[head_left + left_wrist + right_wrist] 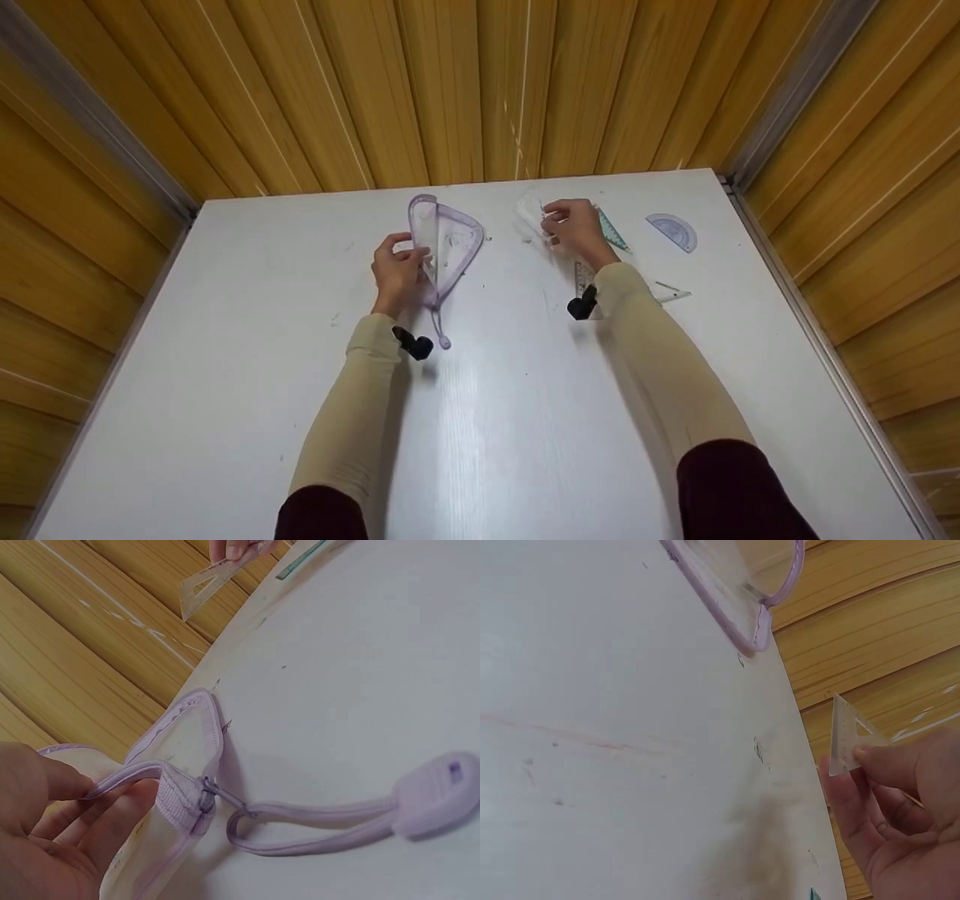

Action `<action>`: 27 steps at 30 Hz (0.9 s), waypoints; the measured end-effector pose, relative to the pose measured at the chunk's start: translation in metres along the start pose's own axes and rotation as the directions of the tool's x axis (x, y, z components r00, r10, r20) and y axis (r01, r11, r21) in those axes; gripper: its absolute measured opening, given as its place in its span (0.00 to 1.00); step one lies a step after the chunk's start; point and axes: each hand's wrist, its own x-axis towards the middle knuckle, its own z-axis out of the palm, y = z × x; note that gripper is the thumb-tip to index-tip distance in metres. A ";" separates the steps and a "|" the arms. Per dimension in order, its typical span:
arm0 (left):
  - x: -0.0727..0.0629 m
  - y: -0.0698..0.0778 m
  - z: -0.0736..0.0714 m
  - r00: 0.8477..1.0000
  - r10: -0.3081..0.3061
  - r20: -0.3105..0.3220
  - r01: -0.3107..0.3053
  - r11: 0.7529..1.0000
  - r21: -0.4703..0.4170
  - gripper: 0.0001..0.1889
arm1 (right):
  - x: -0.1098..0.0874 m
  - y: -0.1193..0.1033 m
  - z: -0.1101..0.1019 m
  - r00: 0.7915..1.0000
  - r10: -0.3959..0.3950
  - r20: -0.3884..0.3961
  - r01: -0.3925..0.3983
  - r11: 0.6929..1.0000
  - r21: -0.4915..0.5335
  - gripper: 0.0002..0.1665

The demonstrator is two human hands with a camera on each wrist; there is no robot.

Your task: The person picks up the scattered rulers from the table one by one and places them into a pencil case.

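My left hand (396,271) grips the zip edge of a see-through pencil pouch (478,238) with pale purple trim. In the left wrist view the pouch mouth gapes, with thumb and fingers pinching the purple edge (124,778). A purple zip pull (439,795) on a loop hangs from its end toward the table. Off to the right, my right hand (576,227) pinches a small clear set square (844,736) between thumb and fingers, held up near the table's far edge. The set square is blurred in the head view.
Right of the pouch, a teal-edged set square (613,231) lies partly behind the right hand. A bluish protractor (675,231) lies farther right. Closer in are another clear set square (671,292) and a ruler-marked clear piece (582,274), both partly covered by the right arm. Wooden panels (450,90) wall the table.
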 end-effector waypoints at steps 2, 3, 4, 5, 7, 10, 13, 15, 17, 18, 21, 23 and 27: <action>0.000 0.000 0.000 1.000 0.017 -0.002 -0.017 1.000 0.001 0.20 | 0.001 -0.002 0.002 1.000 0.001 0.003 -0.001 0.999 0.034 0.20; 0.000 0.000 0.000 1.000 0.026 -0.003 -0.026 1.000 0.002 0.19 | 0.001 -0.002 0.003 1.000 0.001 0.002 -0.001 0.999 0.045 0.19; 0.000 0.000 0.000 0.999 0.035 -0.003 -0.035 0.999 0.003 0.19 | 0.001 -0.003 0.004 1.000 0.002 0.003 -0.002 0.998 0.055 0.19; 0.000 -0.001 0.000 0.999 0.041 -0.004 -0.041 0.999 0.006 0.19 | 0.002 -0.004 0.005 1.000 0.003 0.004 -0.003 0.998 0.062 0.19; 0.000 -0.001 0.000 0.999 0.045 -0.006 -0.045 0.999 0.008 0.19 | 0.003 -0.006 0.008 1.000 0.010 0.006 -0.010 0.998 0.068 0.19; 0.001 -0.001 0.001 0.999 0.039 -0.009 -0.039 0.999 0.006 0.19 | 0.004 -0.010 0.013 1.000 0.024 0.007 -0.025 0.996 0.081 0.18; 0.002 -0.001 0.002 0.999 0.033 -0.011 -0.033 0.999 0.006 0.20 | 0.006 -0.013 0.018 0.999 0.046 0.013 -0.047 0.993 0.109 0.18; 0.002 -0.001 0.002 0.999 0.032 -0.009 -0.032 0.999 -0.001 0.20 | 0.007 -0.015 0.021 0.998 0.058 0.017 -0.060 0.990 0.128 0.18; 0.002 -0.002 0.003 1.000 0.028 -0.006 -0.028 1.000 -0.004 0.20 | 0.007 -0.017 0.025 0.997 0.075 0.021 -0.077 0.987 0.139 0.18; 0.001 -0.002 0.003 1.000 0.028 -0.007 -0.028 1.000 -0.006 0.20 | 0.007 -0.018 0.027 0.996 0.084 0.023 -0.087 0.986 0.144 0.18; 0.001 -0.002 0.003 1.000 0.024 -0.007 -0.024 1.000 -0.008 0.20 | 0.008 -0.022 0.033 0.994 0.105 0.028 -0.108 0.983 0.149 0.19; 0.001 -0.002 0.003 1.000 0.022 -0.010 -0.022 1.000 -0.005 0.20 | 0.008 -0.024 0.038 0.992 0.121 0.031 -0.124 0.981 0.149 0.19; 0.001 -0.001 0.004 1.000 0.014 -0.015 -0.014 1.000 0.003 0.20 | 0.008 -0.028 0.048 0.988 0.151 0.034 -0.154 0.975 0.162 0.18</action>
